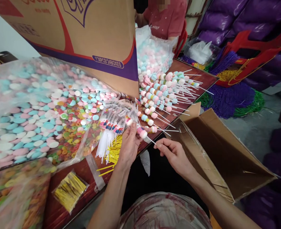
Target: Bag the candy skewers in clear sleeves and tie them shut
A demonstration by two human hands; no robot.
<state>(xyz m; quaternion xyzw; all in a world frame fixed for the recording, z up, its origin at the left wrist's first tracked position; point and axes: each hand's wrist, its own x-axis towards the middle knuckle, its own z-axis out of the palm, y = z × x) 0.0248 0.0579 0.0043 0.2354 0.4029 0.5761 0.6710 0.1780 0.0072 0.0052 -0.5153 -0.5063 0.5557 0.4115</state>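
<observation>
A marshmallow skewer (142, 134) on a white stick slants between my two hands, just past the table's front edge. My left hand (129, 144) is closed around its candy end, where something printed and shiny, perhaps a plastic wrapper, shows by the fingers. The thumb and fingers of my right hand (172, 152) pinch the stick's lower end. Close to my left hand lie printed plastic bags (115, 114), white sticks (105, 143) and yellow twist ties (115, 148). Finished-looking candy skewers (158, 95) are piled beyond, their sticks pointing right.
Loose pastel marshmallows (23, 127) and gummy rings (71, 140) cover the table's left side. A large carton (88, 41) stands behind them. An open cardboard box (226, 152) sits at right. A packet of gold ties (70, 190) lies near the edge. Another person (165, 19) sits across.
</observation>
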